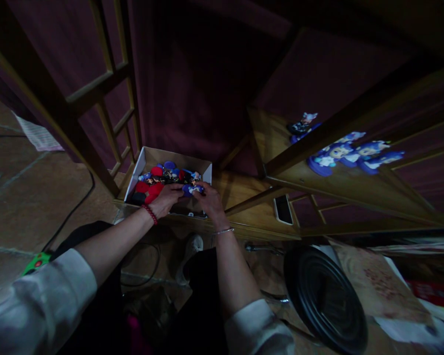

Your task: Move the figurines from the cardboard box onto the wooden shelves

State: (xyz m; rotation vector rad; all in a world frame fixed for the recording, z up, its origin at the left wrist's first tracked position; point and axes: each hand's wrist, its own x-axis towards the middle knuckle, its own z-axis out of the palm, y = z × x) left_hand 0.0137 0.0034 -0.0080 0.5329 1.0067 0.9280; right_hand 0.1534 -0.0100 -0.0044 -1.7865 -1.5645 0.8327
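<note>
Purple figurine (193,190) — at open box (196,163), pinched in the grip of left hand (167,199) and right hand (210,201). Rightward: wooden bar (252,201) between box and phone (283,210); shelved figurines (333,154); black round seat (327,296).

No lettering, brand or number can be read in the dim scene; reddish print on a tan sheet (380,283) at right is too blurred to make out
</note>
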